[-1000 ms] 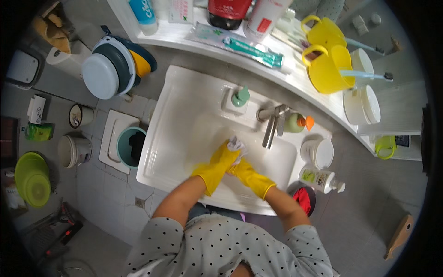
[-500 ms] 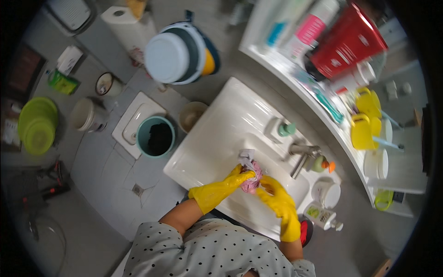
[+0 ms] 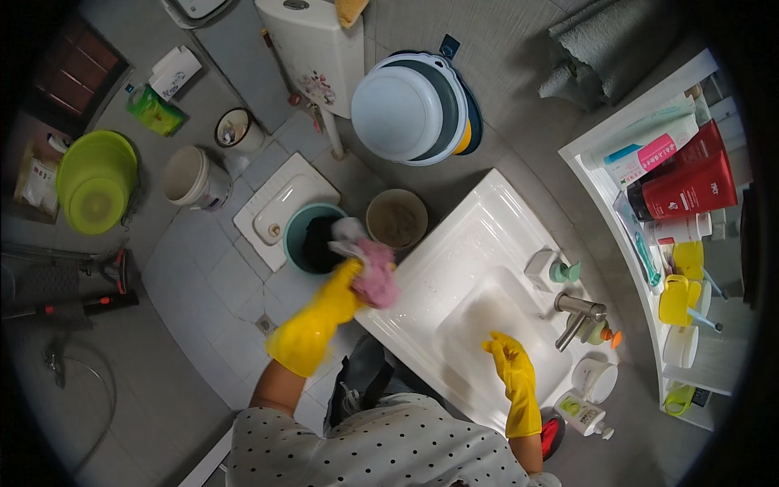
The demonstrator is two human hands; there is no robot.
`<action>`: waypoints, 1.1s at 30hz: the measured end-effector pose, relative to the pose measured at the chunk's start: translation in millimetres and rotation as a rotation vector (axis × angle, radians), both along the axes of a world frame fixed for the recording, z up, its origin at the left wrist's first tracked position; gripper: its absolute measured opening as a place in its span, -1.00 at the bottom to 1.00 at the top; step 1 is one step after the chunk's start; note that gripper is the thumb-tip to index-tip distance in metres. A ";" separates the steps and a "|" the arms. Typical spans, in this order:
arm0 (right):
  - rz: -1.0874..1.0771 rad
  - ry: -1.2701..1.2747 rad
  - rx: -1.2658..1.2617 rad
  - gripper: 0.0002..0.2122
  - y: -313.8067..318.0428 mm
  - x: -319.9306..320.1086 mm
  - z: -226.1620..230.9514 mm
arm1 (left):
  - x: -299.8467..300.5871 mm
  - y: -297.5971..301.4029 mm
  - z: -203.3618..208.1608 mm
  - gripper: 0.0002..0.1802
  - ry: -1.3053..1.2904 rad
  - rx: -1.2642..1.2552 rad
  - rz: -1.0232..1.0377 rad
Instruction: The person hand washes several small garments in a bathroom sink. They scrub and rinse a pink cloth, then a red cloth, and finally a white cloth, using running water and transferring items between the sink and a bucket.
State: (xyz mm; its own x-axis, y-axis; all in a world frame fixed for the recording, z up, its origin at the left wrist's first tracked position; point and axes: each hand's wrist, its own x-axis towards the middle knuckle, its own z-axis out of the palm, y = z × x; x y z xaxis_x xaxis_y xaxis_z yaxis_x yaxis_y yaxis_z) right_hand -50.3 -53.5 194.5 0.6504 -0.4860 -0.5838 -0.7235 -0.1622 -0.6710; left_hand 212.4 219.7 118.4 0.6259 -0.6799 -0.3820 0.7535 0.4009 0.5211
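My left hand (image 3: 324, 312), in a yellow rubber glove, grips a bunched pink and greyish cloth (image 3: 376, 274). It holds the cloth past the sink's left edge, next to a teal bucket (image 3: 290, 245); the cloth is smeared by motion. Inside the bucket lies something dark (image 3: 319, 243), its kind unclear. Over the basin of the white sink (image 3: 442, 235) is my right hand (image 3: 515, 375), gloved in yellow too, its fingers loosely bent and apart with nothing in them. Near it stand the metal faucet (image 3: 578, 312) and a white lotion-type bottle (image 3: 580, 412).
A soap dispenser (image 3: 552, 270) and a white jar (image 3: 596, 379) stand on the sink rim. Beside the teal bucket is a beige bucket (image 3: 398, 217). Behind are stacked basins (image 3: 398, 114) and a toilet tank (image 3: 312, 40). A shelf (image 3: 592, 162) of toiletries hangs at right.
My left hand has carried the cloth from the basin leftward, out past the sink's edge toward the teal bucket. My right hand has come away from the cloth and stays over the basin.
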 end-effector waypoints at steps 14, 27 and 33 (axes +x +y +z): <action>0.003 0.101 -0.010 -0.65 14.7 8.8 27.4 | 67.8 93.5 -196.6 -0.40 0.482 0.581 0.213; -1.329 -0.924 1.103 -0.75 -5.3 33.2 -76.2 | -76.3 -139.0 -43.4 -0.58 -0.624 0.147 -0.541; -1.492 -0.990 0.902 -0.68 -20.4 17.9 -113.5 | -184.7 -172.6 -33.6 -0.49 -0.439 0.304 -1.390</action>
State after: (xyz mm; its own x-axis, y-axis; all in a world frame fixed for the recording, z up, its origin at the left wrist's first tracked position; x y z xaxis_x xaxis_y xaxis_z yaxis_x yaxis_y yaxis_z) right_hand -32.4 -73.8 81.0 0.2779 -0.6751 -0.6834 0.6576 0.6523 -0.3770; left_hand 27.7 47.1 84.8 -0.3408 -0.7454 -0.5730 0.1966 -0.6525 0.7319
